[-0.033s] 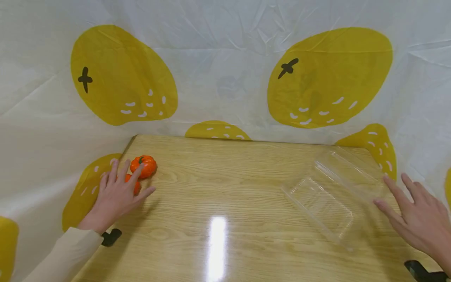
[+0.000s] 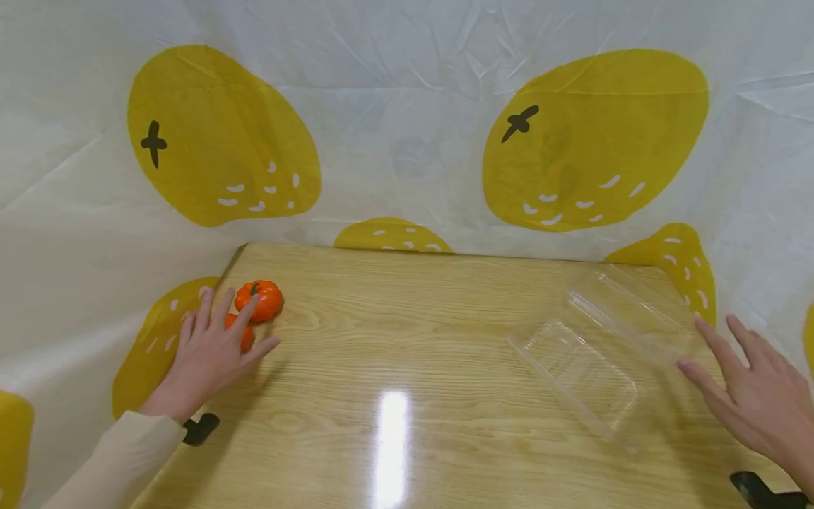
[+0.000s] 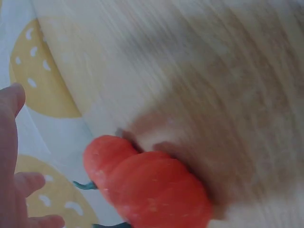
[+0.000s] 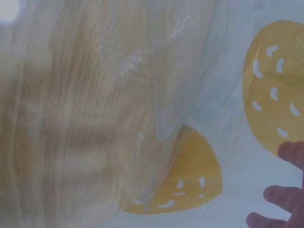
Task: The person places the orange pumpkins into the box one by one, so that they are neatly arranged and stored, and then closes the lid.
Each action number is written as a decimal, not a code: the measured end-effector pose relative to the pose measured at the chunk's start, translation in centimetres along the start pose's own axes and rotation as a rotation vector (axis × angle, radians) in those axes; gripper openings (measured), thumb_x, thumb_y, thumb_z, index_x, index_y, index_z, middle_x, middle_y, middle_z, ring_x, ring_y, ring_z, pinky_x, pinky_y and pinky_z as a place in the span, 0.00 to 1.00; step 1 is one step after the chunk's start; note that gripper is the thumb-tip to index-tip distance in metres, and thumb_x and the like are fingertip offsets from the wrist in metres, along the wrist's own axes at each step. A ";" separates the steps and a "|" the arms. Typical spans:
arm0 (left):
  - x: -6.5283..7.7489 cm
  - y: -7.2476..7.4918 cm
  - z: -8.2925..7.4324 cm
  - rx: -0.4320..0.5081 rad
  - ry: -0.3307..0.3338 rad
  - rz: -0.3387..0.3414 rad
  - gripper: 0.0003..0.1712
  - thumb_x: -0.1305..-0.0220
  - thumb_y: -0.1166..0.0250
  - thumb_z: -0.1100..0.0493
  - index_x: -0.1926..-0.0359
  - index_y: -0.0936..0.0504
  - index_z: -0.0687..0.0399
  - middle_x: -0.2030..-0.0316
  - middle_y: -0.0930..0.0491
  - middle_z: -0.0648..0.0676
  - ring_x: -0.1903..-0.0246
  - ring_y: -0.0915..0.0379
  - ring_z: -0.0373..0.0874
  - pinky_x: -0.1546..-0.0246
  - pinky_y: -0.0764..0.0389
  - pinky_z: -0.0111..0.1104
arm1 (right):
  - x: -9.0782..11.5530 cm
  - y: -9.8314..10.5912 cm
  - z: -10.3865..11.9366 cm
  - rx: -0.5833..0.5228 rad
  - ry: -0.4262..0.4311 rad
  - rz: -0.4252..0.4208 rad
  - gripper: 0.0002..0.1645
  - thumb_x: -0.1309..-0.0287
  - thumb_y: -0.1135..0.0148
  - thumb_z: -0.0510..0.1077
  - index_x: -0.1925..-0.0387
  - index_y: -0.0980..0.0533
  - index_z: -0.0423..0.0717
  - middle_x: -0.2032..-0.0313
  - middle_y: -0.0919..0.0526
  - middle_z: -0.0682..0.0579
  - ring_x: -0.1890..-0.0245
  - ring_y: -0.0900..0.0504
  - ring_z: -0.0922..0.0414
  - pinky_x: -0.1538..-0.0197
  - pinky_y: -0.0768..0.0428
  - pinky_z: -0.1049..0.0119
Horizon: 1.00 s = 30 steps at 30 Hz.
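Two orange-red mini pumpkins lie on the table's left side. The farther pumpkin [image 2: 266, 302] shows a green stem; the nearer pumpkin [image 2: 246, 341] is partly covered by my left hand [image 2: 206, 360]. That hand hovers over them with its fingers spread, gripping nothing. The left wrist view shows a large pumpkin [image 3: 156, 190] in front of another pumpkin [image 3: 107, 152], with fingers [image 3: 7, 142] apart from both. At the right, a clear plastic clamshell container [image 2: 572, 375] lies unfolded. My right hand [image 2: 759, 392] is beside its right edge, fingers extended, holding nothing; whether they touch it I cannot tell.
The wooden table [image 2: 381, 339] is bordered by a white cloth [image 2: 400, 127] printed with yellow fruit, rising at the back and both sides. A bright reflection [image 2: 391, 445] lies on the front of the tabletop. Dark straps [image 2: 202, 428] show near the wrists.
The right hand has shifted very slightly to the right. The left hand, pumpkins and container look the same.
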State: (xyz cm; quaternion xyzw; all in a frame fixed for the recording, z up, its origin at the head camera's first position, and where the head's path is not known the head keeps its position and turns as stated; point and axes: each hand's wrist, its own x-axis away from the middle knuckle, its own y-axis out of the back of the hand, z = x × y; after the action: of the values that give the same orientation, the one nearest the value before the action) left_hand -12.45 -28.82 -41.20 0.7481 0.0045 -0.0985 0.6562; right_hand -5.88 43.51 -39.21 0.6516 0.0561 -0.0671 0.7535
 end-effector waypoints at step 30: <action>0.7 -2.6 3.2 0.309 0.283 -0.174 0.56 0.38 0.29 0.50 0.21 0.51 0.67 0.37 0.39 0.82 0.46 0.37 0.80 0.45 0.32 0.71 | 3.7 -4.8 -1.6 -0.818 -0.680 0.107 0.56 0.26 0.44 0.59 0.17 0.67 0.46 0.54 0.39 0.80 0.73 0.24 0.83 0.34 0.20 0.68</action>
State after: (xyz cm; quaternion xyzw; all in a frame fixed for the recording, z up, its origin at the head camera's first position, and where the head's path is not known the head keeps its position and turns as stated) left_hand -12.54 -31.66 -44.27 0.8430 0.1460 -0.0482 0.5155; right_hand -3.11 44.27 -44.75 0.2479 -0.2031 -0.2085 0.9240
